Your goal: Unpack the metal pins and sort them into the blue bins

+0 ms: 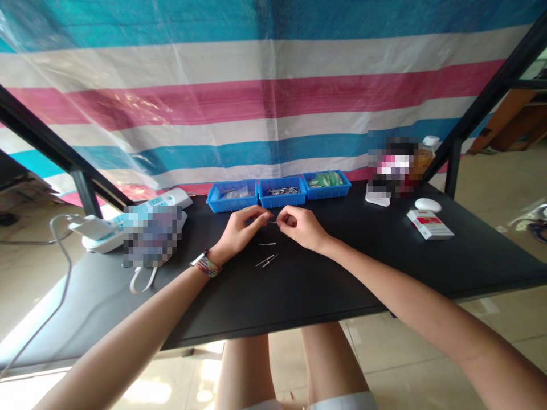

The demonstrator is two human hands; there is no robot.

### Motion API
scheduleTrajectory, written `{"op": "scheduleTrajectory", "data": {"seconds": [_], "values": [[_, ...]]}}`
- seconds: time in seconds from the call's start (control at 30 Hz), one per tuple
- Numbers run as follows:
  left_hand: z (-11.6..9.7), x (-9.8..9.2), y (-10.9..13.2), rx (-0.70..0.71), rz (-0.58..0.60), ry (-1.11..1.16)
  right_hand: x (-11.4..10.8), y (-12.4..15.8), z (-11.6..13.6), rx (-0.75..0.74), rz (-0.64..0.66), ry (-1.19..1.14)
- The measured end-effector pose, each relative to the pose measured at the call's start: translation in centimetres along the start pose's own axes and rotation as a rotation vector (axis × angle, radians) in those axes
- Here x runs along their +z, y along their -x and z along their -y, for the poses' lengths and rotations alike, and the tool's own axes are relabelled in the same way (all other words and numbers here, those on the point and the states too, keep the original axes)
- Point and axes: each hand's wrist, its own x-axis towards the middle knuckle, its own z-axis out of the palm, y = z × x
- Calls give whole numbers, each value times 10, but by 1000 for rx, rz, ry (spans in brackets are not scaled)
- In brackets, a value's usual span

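Observation:
My left hand (243,228) and my right hand (301,226) meet near the middle of the black table, fingertips pinched on a thin metal pin (272,222) that spans the small gap between them. Just below lies a single pin (267,244), and nearer the front edge are a few more metal pins (267,261) close together. Behind my hands stand three blue bins in a row: the left bin (213,203) has clear plastic bags, the middle bin (280,200) many metal pins, and the right bin (329,192) green-and-clear packets.
At the left are a white power strip (100,244), cables and a blurred device (154,236). To the right are a red-and-white box (431,225), a white oval object (428,205) and a bottle (424,156). A striped sheet (213,102) hangs behind the table (342,285).

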Motion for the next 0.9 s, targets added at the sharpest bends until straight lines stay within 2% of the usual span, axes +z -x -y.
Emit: {"op": "scheduleTrajectory", "data": {"seconds": [0.13, 0.23, 0.5, 0.7, 0.8, 0.9], "values": [[1, 1, 0, 56, 10, -15, 3, -3, -5, 116, -89, -223], [3, 2, 0, 71, -3, -24, 4, -4, -5, 138, -125, -299], [7, 3, -2, 32, -34, -76, 4, -3, 0, 169, -106, -369], [9, 1, -1, 8, 3, -102, 5, -4, -2, 187, -119, -354], [7, 2, -1, -1, -7, -63, 4, -4, -2, 177, -116, -365], [4, 4, 0, 7, -43, 27, 3, -4, -3, 150, -167, -357]]}}
